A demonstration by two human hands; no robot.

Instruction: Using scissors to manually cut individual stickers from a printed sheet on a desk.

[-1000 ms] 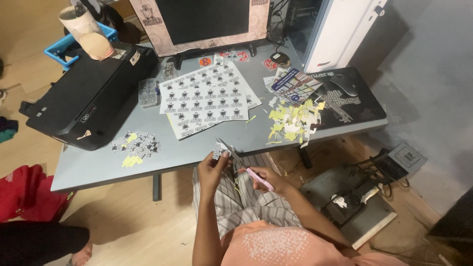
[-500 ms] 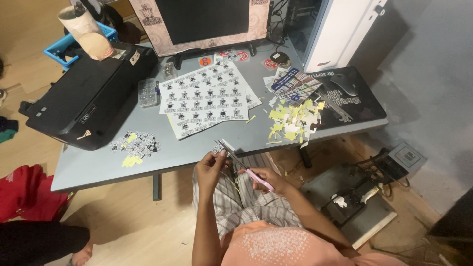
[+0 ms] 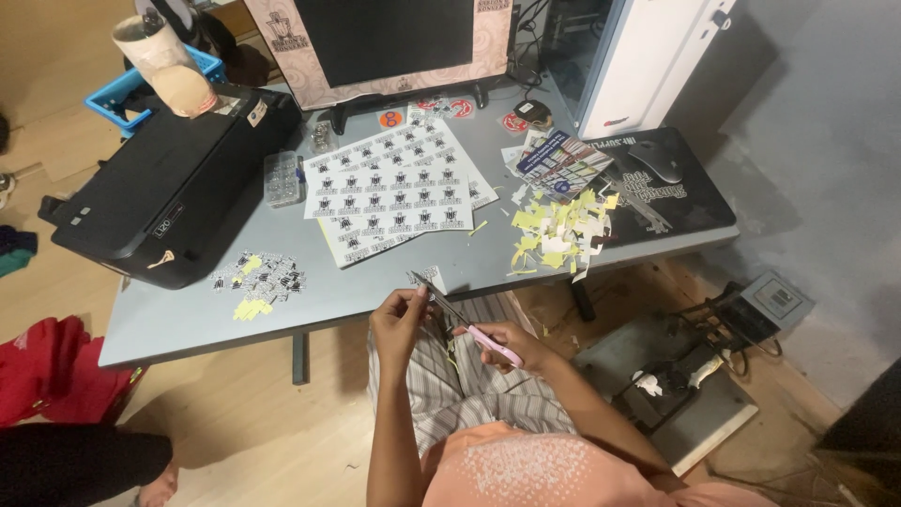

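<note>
Grey desk (image 3: 310,310) spans the frame's middle. Black printer (image 3: 164,192) sits upper left; printed sticker sheets (image 3: 394,188) lie at centre. Below centre, left hand (image 3: 399,324) has its fingers pinching a small sticker piece (image 3: 428,277) just off the desk's near edge. Right hand (image 3: 511,345) has fingers closed through pink-handled scissors (image 3: 469,324), blades at the piece.

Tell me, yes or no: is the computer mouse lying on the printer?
No, the mouse lies on the dark mat at the desk's right end, far from the black printer.
</note>
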